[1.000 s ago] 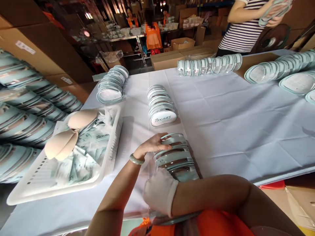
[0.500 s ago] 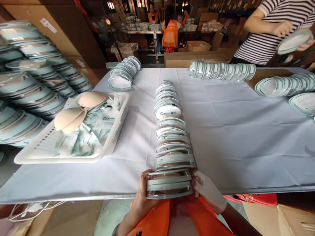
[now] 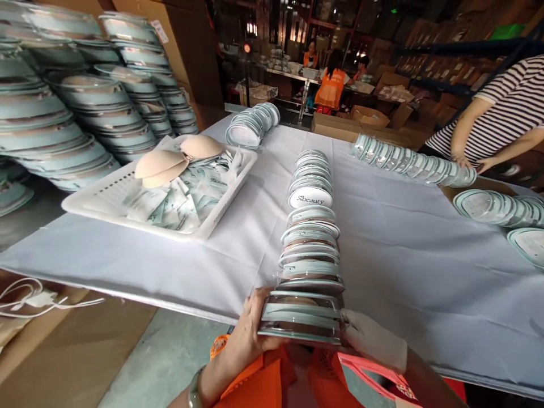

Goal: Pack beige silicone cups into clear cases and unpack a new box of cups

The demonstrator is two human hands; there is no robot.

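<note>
In the head view, both hands bring their grip to a short stack of clear, green-rimmed packs (image 3: 301,316) at the near edge of the cloth-covered tabletop (image 3: 391,260). The bare left hand (image 3: 246,331) has its fingers curled closely around the stack's left end; the gloved right hand (image 3: 374,339) presses against the right end, its fingertips partly hidden. The stack lies directly between them, long axis left to right, so neither hand is clearly nearer.

Straight beyond it, a row of similar packs (image 3: 311,232) runs from near to far, its line crossing the held stack's long axis. Whether stack and row touch I cannot tell. Within the row, a white oval face (image 3: 310,198) with dark lettering looks toward the near side.

To the left, nearer the left hand than the right, sits a white basket (image 3: 136,223) with beige cups (image 3: 164,168) and sachets (image 3: 181,207).
</note>
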